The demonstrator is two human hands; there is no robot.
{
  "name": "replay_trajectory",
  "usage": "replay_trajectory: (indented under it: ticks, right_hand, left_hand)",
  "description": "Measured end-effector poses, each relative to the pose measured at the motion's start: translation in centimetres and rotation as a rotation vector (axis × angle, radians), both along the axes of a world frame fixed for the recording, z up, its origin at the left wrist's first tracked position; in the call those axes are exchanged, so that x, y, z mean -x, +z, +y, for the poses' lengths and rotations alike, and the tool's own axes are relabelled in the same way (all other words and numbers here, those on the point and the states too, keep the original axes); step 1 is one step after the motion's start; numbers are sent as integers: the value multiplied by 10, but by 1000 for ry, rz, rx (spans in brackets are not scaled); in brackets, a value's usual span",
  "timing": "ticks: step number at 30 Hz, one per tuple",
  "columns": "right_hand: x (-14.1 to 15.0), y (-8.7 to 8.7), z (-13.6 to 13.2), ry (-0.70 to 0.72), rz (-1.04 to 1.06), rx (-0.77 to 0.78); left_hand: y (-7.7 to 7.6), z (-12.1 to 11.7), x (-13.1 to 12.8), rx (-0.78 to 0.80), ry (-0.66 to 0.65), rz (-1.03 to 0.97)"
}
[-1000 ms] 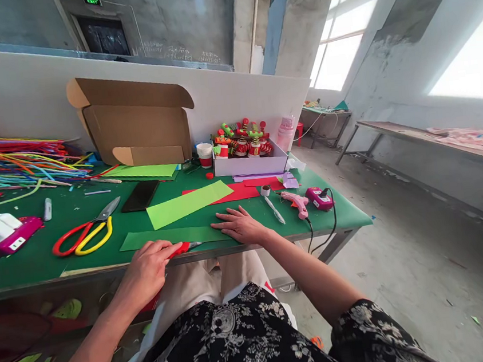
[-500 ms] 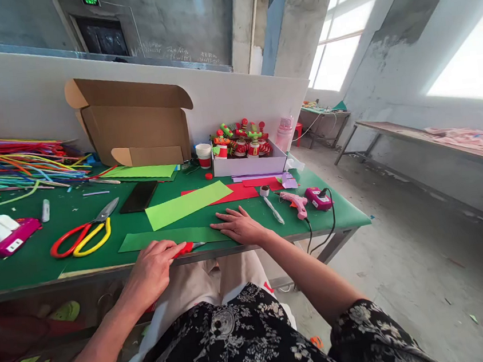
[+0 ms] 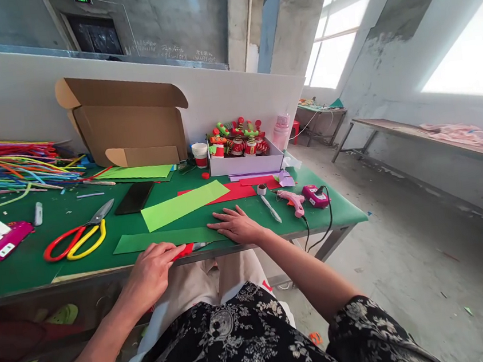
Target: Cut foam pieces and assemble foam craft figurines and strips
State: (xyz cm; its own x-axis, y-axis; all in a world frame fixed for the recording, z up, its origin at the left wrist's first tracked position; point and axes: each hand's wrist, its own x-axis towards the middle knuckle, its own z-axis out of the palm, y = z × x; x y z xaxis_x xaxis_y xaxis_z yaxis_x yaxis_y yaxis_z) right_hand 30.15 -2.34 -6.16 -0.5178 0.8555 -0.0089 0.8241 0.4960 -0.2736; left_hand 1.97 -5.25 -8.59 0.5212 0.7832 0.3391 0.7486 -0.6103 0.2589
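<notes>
My left hand [image 3: 155, 268] is closed around the red handle of a utility knife [image 3: 184, 251], low at the table's front edge. Its metal blade points right and lies along the near edge of a dark green paper strip [image 3: 165, 239]; whether the tip is under the paper I cannot tell. With fingers spread, my right hand [image 3: 237, 226] lies flat on the strip's right end. Just beyond is a light green paper strip [image 3: 183, 204], overlapping a red paper strip [image 3: 238, 191]. Scissors with red and yellow handles [image 3: 84, 235] rest to the left.
A black phone [image 3: 134, 198] lies behind the scissors. Farther back stand an open cardboard box [image 3: 130, 126], paper cups [image 3: 200, 155] and a white box [image 3: 244, 165] of small figures. A pink glue gun [image 3: 292, 201] and its cord sit right, pipe cleaners [image 3: 11, 165] left.
The view has shifted slightly, so the table things appear a little farther left. Against the dark green strip, the knife has slid slightly right. My right hand stays on the paper.
</notes>
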Motion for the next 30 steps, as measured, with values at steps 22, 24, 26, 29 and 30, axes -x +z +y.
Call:
replay_trajectory:
  ticks: [22, 24, 26, 29, 30]
  right_hand:
    - [0, -1, 0, -4, 18, 4]
    - [0, -2, 0, -2, 25, 8]
    - [0, -2, 0, -5, 34, 13]
    - [-3, -6, 4, -14, 90, 8]
    - [-5, -8, 5, -23, 131, 0]
  left_hand:
    - [7, 0, -22, 31, -27, 32]
    - [6, 0, -22, 21, -35, 33]
    - [6, 0, -20, 23, -35, 38]
    - [5, 0, -18, 32, -26, 41]
    - [5, 0, -17, 33, -28, 39]
